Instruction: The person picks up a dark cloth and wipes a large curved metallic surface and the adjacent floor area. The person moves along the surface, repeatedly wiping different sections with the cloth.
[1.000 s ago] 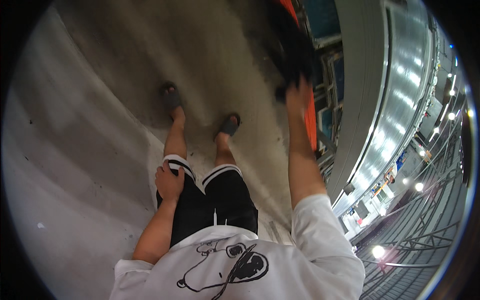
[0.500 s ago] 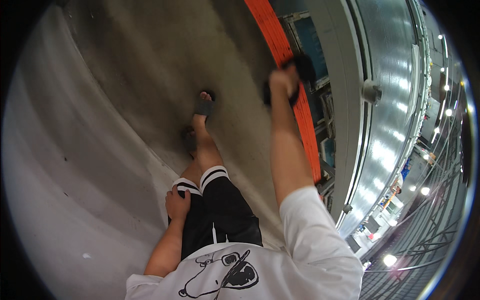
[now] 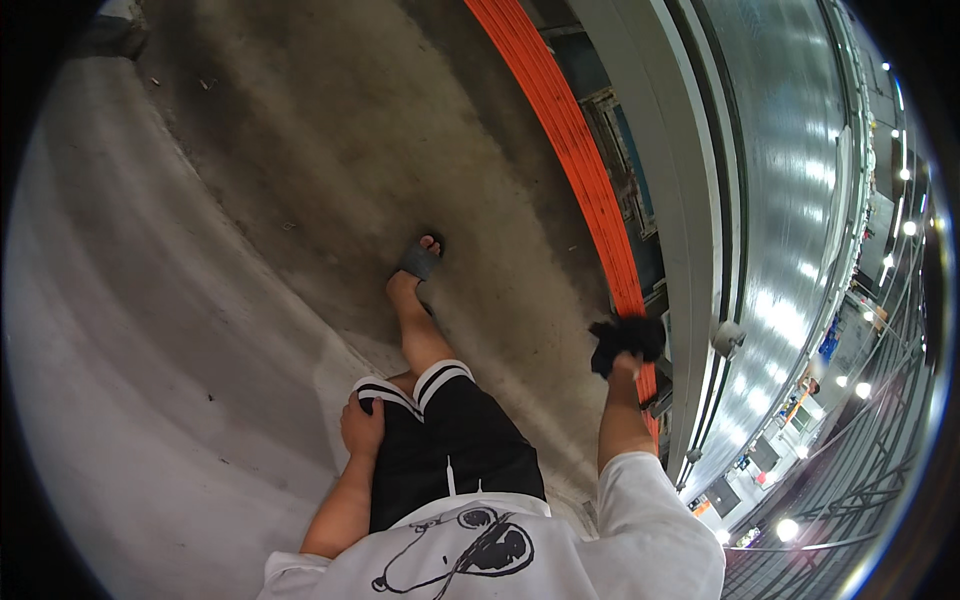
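Observation:
My right hand [image 3: 628,365] is closed on a crumpled black cloth [image 3: 622,342], held low on the right in front of an orange beam. The cloth bunches over my fingers and hides most of them; its exact kind is unclear. My left hand [image 3: 362,425] hangs beside the hem of my black shorts [image 3: 455,440], fingers loosely bent and a little apart, with nothing visible in it. One foot in a grey slide sandal [image 3: 422,260] is forward on the floor.
A long orange beam [image 3: 570,120] runs along the right, beside a grey frame [image 3: 665,130] and a wide shiny metal surface [image 3: 790,200]. A round metal knob [image 3: 728,339] sticks out from its edge. The concrete floor [image 3: 330,130] meets a pale surface [image 3: 150,330] on the left.
My right hand has swung back and lower toward my body with the black cloth. The beam and machine have shifted in view as I walk. My left hand stays by my thigh.

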`<state>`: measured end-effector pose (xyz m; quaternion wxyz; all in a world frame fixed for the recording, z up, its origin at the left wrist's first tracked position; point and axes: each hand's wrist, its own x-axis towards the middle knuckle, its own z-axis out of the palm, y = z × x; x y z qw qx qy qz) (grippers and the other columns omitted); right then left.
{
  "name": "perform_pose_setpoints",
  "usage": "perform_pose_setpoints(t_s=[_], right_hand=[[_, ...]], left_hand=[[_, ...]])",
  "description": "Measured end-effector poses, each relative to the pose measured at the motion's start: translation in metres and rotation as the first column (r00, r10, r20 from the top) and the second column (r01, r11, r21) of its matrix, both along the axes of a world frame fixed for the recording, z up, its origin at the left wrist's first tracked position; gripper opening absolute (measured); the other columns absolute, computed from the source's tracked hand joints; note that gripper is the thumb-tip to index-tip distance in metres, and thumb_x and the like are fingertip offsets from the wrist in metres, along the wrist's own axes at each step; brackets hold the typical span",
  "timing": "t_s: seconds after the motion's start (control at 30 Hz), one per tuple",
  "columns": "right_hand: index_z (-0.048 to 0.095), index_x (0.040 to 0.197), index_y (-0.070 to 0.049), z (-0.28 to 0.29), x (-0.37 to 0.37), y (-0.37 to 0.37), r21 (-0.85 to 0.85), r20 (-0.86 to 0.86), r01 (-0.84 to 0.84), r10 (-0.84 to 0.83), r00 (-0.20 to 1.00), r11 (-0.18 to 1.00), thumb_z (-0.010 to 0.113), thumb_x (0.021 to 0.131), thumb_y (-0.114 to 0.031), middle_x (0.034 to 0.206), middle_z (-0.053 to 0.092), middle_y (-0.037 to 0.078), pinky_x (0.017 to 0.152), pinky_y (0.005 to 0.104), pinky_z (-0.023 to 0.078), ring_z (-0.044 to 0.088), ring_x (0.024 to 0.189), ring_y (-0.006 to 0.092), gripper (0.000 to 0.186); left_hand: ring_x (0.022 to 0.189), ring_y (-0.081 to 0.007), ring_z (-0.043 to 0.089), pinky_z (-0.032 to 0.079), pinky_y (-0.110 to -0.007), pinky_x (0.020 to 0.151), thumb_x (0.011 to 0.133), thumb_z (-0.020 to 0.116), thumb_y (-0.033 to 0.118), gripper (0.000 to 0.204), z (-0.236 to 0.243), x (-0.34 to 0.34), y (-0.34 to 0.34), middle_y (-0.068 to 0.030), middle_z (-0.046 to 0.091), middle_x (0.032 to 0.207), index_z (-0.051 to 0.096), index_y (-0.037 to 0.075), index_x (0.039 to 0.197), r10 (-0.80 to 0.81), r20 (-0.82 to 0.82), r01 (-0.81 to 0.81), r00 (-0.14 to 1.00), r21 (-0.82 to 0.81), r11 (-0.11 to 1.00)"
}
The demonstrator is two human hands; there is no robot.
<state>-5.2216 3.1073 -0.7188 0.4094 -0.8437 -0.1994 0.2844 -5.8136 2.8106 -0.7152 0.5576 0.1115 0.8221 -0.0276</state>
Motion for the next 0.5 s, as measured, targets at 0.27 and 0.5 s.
perform_pose_setpoints(t_s=[0.27,0.5], right_hand=[[0.059,0.140,-0.005,-0.109,-0.491,0.171,-0.721,0.549,-0.463,0.833,0.072,0.515,0.055,0.096,-0.027,0.132,0.063,0.019,0.100,0.0385,0.050,0.062,0.117,0.0301,0.049],[0.065,0.135,-0.009,0.007,-0.770,0.231,0.364,0.262,-0.930,0.953,0.150,0.046,0.058,0.088,-0.009,0.113,0.070,0.019,0.080,0.0354,0.055,0.069,0.088,0.0243,0.048]], left_hand=[[0.119,-0.0431,0.057,0.047,-0.051,0.101,0.089,0.069,0.045,0.068,0.049,-0.098,0.032,-0.0243,0.059,0.130,0.054,0.003,0.140,-0.172,-0.324,0.162,0.930,-0.058,0.985],[0.126,-0.0435,0.055,0.044,-0.049,0.107,0.092,0.067,0.040,0.065,0.042,-0.143,0.046,-0.0240,0.057,0.137,0.052,0.003,0.143,-0.090,-0.334,0.119,0.938,0.068,0.991]])
